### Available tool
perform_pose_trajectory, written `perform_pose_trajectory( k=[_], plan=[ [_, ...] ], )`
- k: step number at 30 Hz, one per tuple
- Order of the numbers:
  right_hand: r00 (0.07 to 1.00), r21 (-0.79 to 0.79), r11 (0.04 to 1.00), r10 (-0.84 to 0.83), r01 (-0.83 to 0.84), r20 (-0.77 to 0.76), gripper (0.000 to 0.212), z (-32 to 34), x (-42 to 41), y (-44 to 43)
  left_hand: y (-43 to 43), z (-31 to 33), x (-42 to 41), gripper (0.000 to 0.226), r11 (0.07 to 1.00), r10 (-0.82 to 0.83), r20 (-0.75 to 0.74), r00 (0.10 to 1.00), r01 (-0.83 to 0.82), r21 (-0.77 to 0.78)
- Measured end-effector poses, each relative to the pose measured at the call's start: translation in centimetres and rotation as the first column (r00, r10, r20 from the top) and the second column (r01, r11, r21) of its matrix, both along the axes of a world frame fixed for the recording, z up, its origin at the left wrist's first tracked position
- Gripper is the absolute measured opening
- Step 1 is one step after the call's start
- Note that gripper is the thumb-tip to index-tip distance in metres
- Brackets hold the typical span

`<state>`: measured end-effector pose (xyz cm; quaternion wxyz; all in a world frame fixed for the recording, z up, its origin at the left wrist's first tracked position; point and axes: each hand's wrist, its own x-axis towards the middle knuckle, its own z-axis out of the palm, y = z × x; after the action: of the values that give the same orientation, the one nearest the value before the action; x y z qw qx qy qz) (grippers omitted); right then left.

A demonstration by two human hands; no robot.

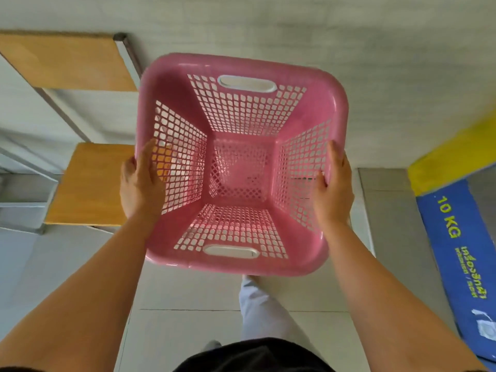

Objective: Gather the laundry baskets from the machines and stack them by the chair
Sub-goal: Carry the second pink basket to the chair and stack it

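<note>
The floor (188, 291) consists of pale grey tiles and fills most of the head view. A grey wall (295, 28) runs across the top of the view.

A pink laundry basket (171, 84) is held in the air above the floor, near the centre of the view. Its opening faces the camera. The four walls and the bottom are perforated with a lattice of small holes. Each of the far and near walls carries one oblong handle slot. The basket is empty.

A chair (88, 183) with a wooden seat and wooden backrest on a grey metal frame stands to the left of the basket. The left rim of the basket overlaps the seat edge in the view; whether the two touch cannot be determined, as the basket wall hides that edge.

A blue machine panel (456, 237) marked "10 KG" in yellow-green lettering lies at the right edge, with a yellow surface (456, 149) above it.

A leg in pale trousers (263, 312) is visible below the basket.

The left hand (139, 181) grips the left rim of the basket, with the thumb inside the wall and the fingers wrapped outside. The right hand (334, 186) grips the right rim in the same manner.
</note>
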<state>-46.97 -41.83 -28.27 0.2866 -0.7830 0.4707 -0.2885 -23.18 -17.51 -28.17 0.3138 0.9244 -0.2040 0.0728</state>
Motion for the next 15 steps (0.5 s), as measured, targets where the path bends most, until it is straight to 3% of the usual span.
perform_pose_trajectory(
  k=[15],
  plan=[
    [0.957,0.137,0.983,0.151,-0.120,-0.247,0.065,-12.2,9.8,-11.2,-9.9,-9.9,9.5,0.054,0.968,0.032,-0.311,0.950,0.048,0.246]
  ],
)
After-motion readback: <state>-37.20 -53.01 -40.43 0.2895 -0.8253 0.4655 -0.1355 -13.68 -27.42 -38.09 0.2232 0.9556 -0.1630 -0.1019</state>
